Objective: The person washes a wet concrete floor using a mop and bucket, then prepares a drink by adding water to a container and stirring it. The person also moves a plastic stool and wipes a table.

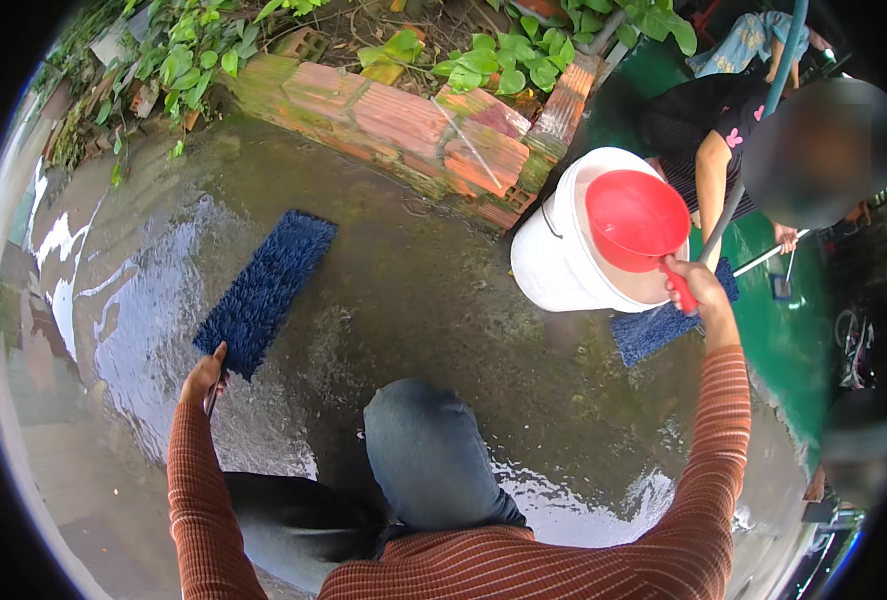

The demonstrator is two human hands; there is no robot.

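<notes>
My left hand (205, 376) is closed at the near end of a dark blue, shaggy mop pad (268, 290), which spreads out over the wet ground on the left. A thin dark piece shows below that hand; I cannot tell whether it is a handle. My right hand (699, 288) grips the handle of a red plastic water dipper (635, 215). The dipper's bowl is over the mouth of a white bucket (546, 262), which has greyish-brown water inside. Beside the bucket's base lies a second blue mop pad (651, 332), partly hidden behind the bucket and my right hand.
A low brick border (393, 115) with leafy plants (508, 62) runs along the far side. At the right, another person (713, 150) bends near the bucket, one hand on a pale pole (758, 260). Green flooring (793, 350) begins there. A grey hose (738, 185) passes beside the person.
</notes>
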